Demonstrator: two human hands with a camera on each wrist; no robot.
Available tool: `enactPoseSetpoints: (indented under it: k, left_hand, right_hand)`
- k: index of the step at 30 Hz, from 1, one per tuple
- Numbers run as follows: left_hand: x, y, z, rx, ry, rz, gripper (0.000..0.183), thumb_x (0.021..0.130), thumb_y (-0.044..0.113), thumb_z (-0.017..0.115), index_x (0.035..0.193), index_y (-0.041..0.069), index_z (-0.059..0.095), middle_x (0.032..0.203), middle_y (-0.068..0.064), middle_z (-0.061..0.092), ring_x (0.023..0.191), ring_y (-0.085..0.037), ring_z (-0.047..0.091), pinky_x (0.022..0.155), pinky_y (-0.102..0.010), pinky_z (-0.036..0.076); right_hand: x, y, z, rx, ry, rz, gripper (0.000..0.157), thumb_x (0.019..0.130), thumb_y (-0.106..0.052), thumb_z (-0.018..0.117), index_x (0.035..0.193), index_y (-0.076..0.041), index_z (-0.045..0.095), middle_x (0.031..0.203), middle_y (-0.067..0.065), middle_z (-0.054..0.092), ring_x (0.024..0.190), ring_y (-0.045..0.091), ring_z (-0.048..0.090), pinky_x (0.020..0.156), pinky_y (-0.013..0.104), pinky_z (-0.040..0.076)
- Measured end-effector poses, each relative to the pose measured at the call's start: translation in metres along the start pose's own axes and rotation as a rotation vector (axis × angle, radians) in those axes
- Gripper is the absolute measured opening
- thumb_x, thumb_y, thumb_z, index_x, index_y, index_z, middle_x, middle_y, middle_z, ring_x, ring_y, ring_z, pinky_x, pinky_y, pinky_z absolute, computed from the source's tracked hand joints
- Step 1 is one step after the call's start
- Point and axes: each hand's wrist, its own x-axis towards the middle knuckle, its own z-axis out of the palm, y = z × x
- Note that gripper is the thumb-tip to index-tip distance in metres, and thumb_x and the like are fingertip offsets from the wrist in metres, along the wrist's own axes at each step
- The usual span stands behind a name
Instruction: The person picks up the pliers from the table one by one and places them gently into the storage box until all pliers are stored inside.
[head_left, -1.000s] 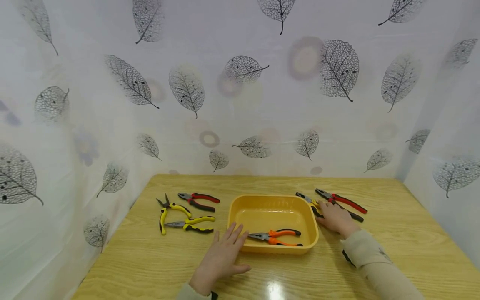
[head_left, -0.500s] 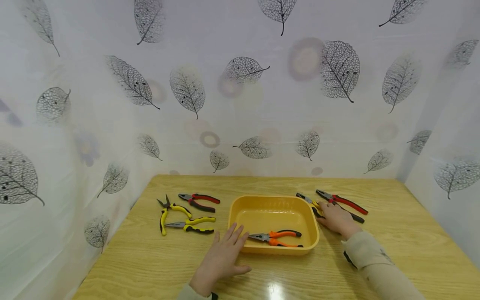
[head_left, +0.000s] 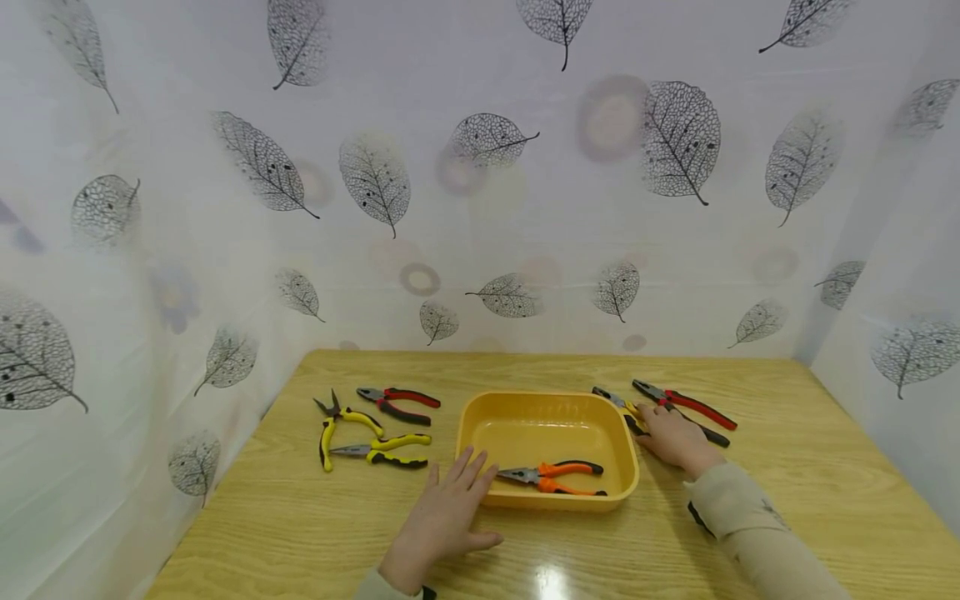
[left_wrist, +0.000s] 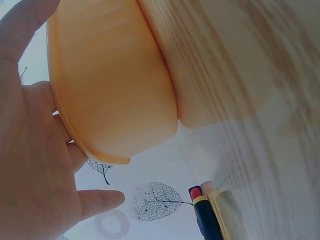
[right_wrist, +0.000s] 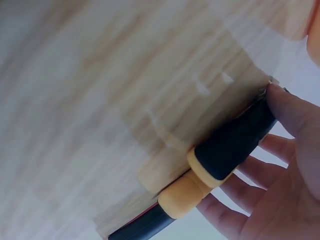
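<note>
My left hand [head_left: 444,517] lies with fingers spread on the near left corner of a yellow plastic tray [head_left: 540,433]. In the left wrist view the fingers reach over the tray rim, and the thumb sticks out apart from it. Inside the tray are orange-and-black long-nose pliers [head_left: 555,476]. My right hand [head_left: 673,437] holds yellow-and-black pliers [head_left: 632,411] just right of the tray, low at the table. In the right wrist view, thumb and fingers lie on opposite sides of their black handles [right_wrist: 235,140]. The hand partly hides the pliers in the head view.
Red-and-black pliers [head_left: 690,404] lie against the right hand's far side. Left of the tray are another red-and-black pair [head_left: 397,404], open yellow pliers [head_left: 337,417] and yellow long-nose pliers [head_left: 386,450]. A leaf-patterned curtain [head_left: 480,225] surrounds the wooden table [head_left: 300,533].
</note>
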Motion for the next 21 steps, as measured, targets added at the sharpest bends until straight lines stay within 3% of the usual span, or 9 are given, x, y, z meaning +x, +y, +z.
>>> enactPoseSetpoints:
  k: [6, 11, 16, 21]
  left_hand:
    - [-0.001, 0.001, 0.0, -0.015, 0.006, 0.002, 0.084, 0.072, 0.061, 0.057, 0.137, 0.014, 0.034, 0.143, -0.008, 0.024, 0.132, -0.026, 0.013, 0.093, -0.063, 0.02]
    - [-0.001, 0.001, -0.001, -0.017, -0.01, -0.012, 0.084, 0.072, 0.061, 0.057, 0.138, 0.015, 0.033, 0.144, -0.007, 0.023, 0.132, -0.025, 0.012, 0.093, -0.062, 0.019]
    - [0.0, 0.001, -0.003, -0.02, -0.018, -0.011, 0.084, 0.073, 0.061, 0.056, 0.138, 0.015, 0.032, 0.144, -0.007, 0.022, 0.132, -0.025, 0.011, 0.094, -0.062, 0.019]
    - [0.0, 0.002, -0.003, -0.016, -0.019, -0.005, 0.084, 0.073, 0.061, 0.056, 0.138, 0.015, 0.032, 0.144, -0.007, 0.022, 0.132, -0.025, 0.012, 0.093, -0.063, 0.02]
  right_hand:
    - [0.002, -0.001, 0.001, -0.011, 0.019, 0.002, 0.056, 0.086, -0.027, 0.057, 0.129, 0.004, 0.037, 0.119, 0.031, 0.043, 0.107, 0.05, 0.038, 0.08, 0.057, 0.038]
    - [0.007, -0.003, 0.004, -0.089, 0.065, 0.012, 0.055, 0.087, -0.033, 0.054, 0.127, 0.004, 0.041, 0.116, 0.028, 0.047, 0.102, 0.045, 0.045, 0.076, 0.055, 0.041]
    - [0.008, -0.005, 0.006, -0.188, 0.132, -0.026, 0.049, 0.086, -0.033, 0.056, 0.116, 0.005, 0.048, 0.099, 0.024, 0.054, 0.084, 0.037, 0.053, 0.061, 0.048, 0.047]
    - [0.009, -0.003, 0.012, -0.317, 0.177, -0.083, 0.045, 0.085, -0.034, 0.057, 0.106, 0.005, 0.051, 0.081, 0.019, 0.052, 0.068, 0.032, 0.053, 0.05, 0.04, 0.048]
